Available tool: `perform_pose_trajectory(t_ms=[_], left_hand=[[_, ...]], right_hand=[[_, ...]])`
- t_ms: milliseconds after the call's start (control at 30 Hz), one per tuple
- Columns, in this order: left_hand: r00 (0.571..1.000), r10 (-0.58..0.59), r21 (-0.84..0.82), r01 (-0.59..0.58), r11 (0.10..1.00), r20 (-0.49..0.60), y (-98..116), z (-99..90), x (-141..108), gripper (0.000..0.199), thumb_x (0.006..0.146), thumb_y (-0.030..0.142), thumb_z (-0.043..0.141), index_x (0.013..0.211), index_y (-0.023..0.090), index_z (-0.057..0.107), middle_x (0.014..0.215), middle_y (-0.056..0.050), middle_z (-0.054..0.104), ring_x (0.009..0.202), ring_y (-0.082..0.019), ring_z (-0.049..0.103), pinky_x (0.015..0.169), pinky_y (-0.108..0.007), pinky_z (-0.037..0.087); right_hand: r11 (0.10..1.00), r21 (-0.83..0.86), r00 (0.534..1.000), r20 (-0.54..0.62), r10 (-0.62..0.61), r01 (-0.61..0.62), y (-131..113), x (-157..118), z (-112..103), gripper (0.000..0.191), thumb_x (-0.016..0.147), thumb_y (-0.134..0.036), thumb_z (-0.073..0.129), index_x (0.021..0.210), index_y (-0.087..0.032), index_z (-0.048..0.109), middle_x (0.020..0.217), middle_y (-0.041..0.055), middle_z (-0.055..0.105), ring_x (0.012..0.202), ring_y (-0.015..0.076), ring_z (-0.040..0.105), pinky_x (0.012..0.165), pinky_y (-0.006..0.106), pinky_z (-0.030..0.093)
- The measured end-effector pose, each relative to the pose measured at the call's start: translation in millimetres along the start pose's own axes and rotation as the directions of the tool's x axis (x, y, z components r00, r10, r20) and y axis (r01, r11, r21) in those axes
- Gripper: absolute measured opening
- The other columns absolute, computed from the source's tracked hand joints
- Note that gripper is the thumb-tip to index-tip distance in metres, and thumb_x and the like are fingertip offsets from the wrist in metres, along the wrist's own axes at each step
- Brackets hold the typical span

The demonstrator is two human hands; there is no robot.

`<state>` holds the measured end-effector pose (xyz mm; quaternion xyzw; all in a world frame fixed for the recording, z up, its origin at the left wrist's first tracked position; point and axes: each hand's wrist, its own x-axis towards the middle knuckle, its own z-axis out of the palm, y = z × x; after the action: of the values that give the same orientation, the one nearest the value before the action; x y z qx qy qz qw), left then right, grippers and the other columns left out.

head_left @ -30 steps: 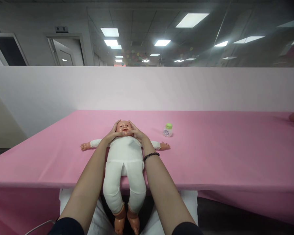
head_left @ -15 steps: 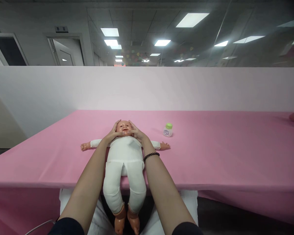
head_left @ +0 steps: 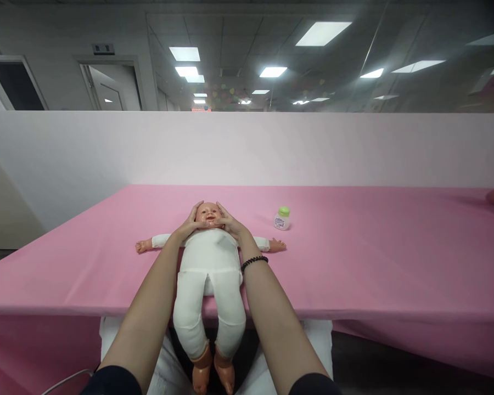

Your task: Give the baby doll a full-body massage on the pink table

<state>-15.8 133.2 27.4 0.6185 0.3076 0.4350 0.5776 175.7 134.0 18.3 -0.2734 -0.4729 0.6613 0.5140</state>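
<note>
Grip spread, left hand (head_left: 188, 223) and right hand (head_left: 231, 221) cupping doll's head (head_left: 208, 212). Green-capped bottle (head_left: 282, 219) untouched on bench (head_left: 374, 258).

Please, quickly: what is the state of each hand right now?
Left hand: holding the baby doll's head, cupped against one side.
Right hand: holding the same head, cupped against the other side.

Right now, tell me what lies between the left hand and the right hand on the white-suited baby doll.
The flesh-coloured plastic head of the white-suited baby doll lies between the left hand and the right hand; both touch its sides, as the head view shows.
</note>
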Motion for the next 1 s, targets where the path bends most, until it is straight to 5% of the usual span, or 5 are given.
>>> perform_pose_trajectory(t_ms=[1000], left_hand=[[1.000,0.009,0.005,-0.009,1.000,0.008,-1.1,-1.2,1.6,0.110,0.067,0.030,0.083,0.158,0.034,0.021,0.157,-0.014,0.038,0.138,-0.036,0.047,0.113,-0.051,0.041]], right_hand=[[1.000,-0.009,1.000,-0.011,0.002,-0.003,1.6,1.1,-0.4,0.095,0.074,0.000,0.063,0.157,-0.021,0.022,0.159,0.0160,0.033,0.128,0.0246,0.057,0.097,0.038,0.053]])
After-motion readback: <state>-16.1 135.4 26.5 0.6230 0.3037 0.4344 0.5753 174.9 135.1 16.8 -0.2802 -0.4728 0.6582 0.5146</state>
